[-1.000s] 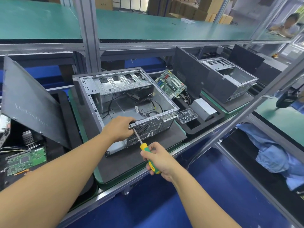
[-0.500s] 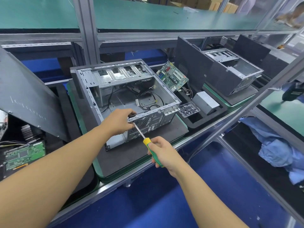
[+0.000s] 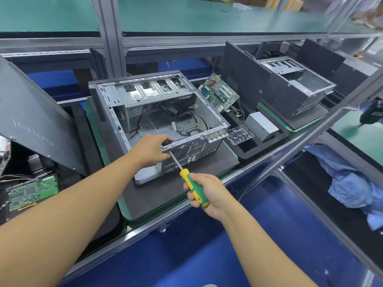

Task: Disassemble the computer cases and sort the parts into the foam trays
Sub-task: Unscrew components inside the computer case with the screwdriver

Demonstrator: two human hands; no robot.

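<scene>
**Green-and-yellow driver at the case's rear edge**

Green and yellow, the screwdriver (image 3: 193,187) handle sits in my right hand (image 3: 208,192), grip wrapped tight around it, shaft angled up-left to the rear panel. My left hand (image 3: 150,151) clamps the top rear rail of the open computer case (image 3: 159,121), thumb inside, fingers over the edge where the tip meets. The case lies on its side on a dark foam mat on the bench. Compared with half a second ago, both hands hold the same places; only my view has dipped slightly. Just right, a foam tray (image 3: 259,146) holds a clear screw box (image 3: 240,135), a power supply (image 3: 262,125) and a leaning motherboard (image 3: 219,93). Beyond stands a second case (image 3: 294,85).
</scene>
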